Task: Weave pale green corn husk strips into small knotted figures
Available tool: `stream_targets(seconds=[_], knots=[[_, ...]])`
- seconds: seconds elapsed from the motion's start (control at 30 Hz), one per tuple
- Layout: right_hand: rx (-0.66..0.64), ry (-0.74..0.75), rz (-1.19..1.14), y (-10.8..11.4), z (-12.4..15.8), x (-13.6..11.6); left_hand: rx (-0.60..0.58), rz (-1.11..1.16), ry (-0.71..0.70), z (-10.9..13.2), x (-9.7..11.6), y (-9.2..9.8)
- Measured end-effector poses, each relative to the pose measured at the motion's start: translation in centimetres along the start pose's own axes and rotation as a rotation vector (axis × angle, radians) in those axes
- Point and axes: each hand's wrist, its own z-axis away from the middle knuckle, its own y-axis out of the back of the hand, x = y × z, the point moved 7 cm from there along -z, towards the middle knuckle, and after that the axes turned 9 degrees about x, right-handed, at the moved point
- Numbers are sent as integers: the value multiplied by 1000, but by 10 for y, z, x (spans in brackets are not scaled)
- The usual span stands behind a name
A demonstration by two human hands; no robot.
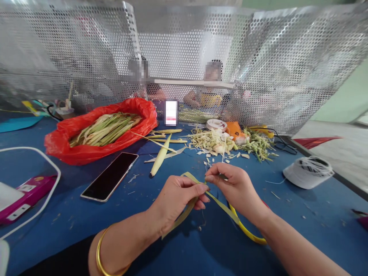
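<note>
Left hand [178, 196] pinching flat, ribbon-like husk [222, 206], right hand [237, 188] pinched narrow, its hold unclear

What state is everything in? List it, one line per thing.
Left hand, pinching the green strip
Right hand, thumb and finger together
Green strip, bent
Red bag, open, holding long leaves
Flat phone, screen dark
Upright screen, lit
White cord, loosely heaped
White roll, lying flat
Power strip, on or off unclear
</note>
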Motion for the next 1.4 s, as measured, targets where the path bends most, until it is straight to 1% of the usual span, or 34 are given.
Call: stream_targets(seconds=[0.07,0.23,0.37,0.53,0.63,0.73,0.83,0.87,0.93,1.0,1.07,1.17,1.3,1.4], knots=[[12,24,-14,1,0,-2,-6,19,-5,0,0,0],[-25,80,-42,-2,1,-8,-24,58,6,0,-1,2],[15,151,-36,0,3,-15,-4,58,13,0,-1,3],[90,140,37,0,6,-11,1,74,20,2,-2,1],[93,135,74,0,4,-6,18,74,8,1,-2,2],[110,161,78,7,0,-7,52,63,-9,-1,0,6],[188,221,90,19,-1,-15,91,42,-15,-1,3,10],[194,241,105,21,0,-19,99,46,-20,-1,4,10],[144,273,136,17,2,-25,103,70,-37,0,7,10],[44,290,162,8,5,-27,93,92,-52,0,8,9],[-25,300,186,-1,7,-27,87,96,-57,-1,8,8],[-50,290,198,-6,8,-22,92,78,-48,-2,7,9],[-62,256,182,-7,7,-20,77,51,-44,-3,6,8],[-79,281,213,-8,8,-24,70,37,-57,-4,7,8]])
